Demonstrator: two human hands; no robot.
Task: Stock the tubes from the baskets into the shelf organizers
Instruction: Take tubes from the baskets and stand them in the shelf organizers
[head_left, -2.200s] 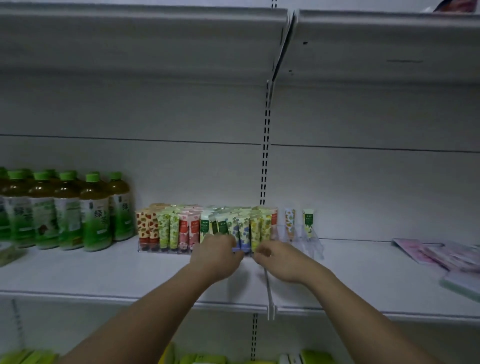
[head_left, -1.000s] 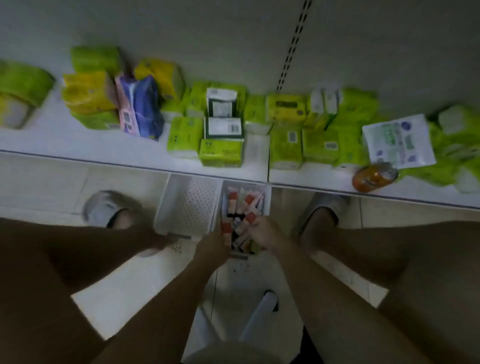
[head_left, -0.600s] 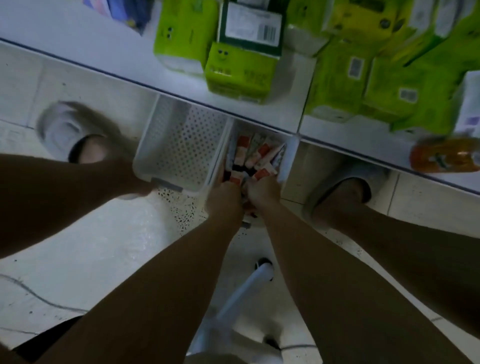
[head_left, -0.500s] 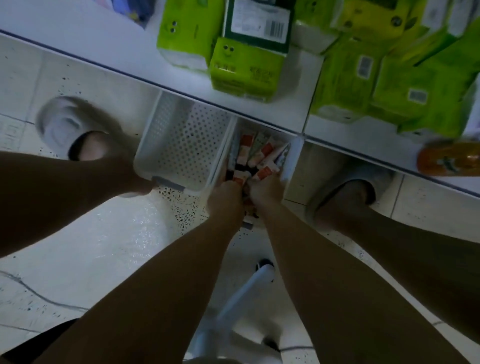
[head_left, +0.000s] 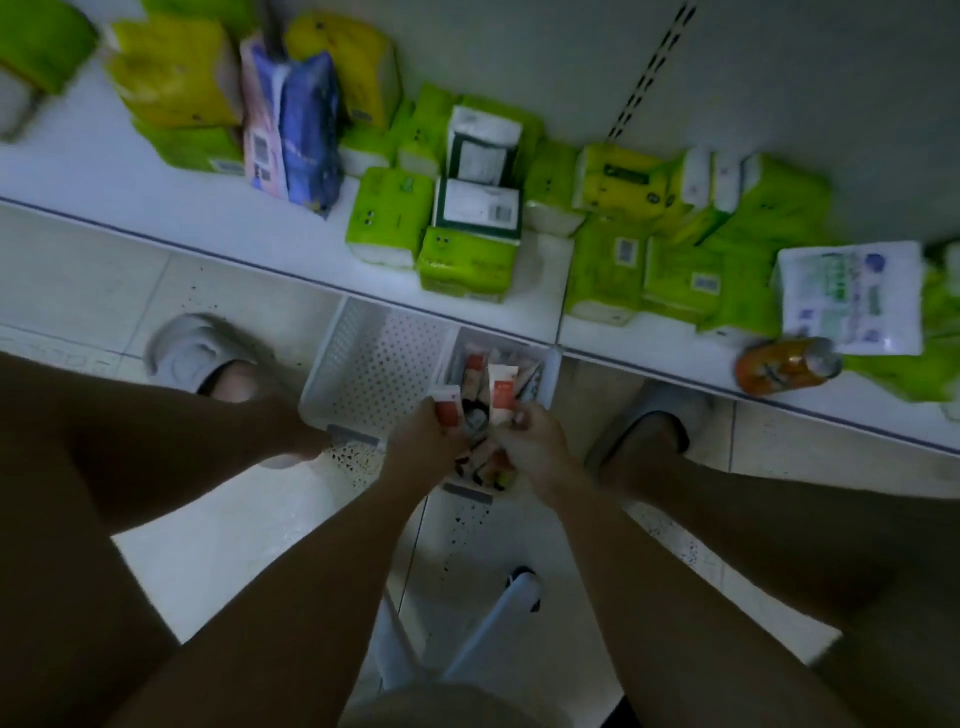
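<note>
Two white perforated baskets sit on the floor under the lowest shelf's edge. The left basket (head_left: 374, 369) looks empty. The right basket (head_left: 551, 374) holds several small tubes (head_left: 480, 462). My left hand (head_left: 426, 441) grips a red-and-white tube (head_left: 449, 410) just above that basket. My right hand (head_left: 530, 441) holds another red-and-white tube (head_left: 503, 389) upright beside it. The shelf organizers are out of view.
The bottom shelf (head_left: 130, 197) carries green, yellow and blue tissue packs (head_left: 467, 260) and an orange bottle (head_left: 784, 364) lying on its side. My legs and slippers (head_left: 192, 353) flank the baskets. A white stool leg (head_left: 498, 613) stands below my arms.
I turned from the upper shelf's organizers down to the floor baskets. Both hands dug into the right basket and have now risen slightly, each with a tube.
</note>
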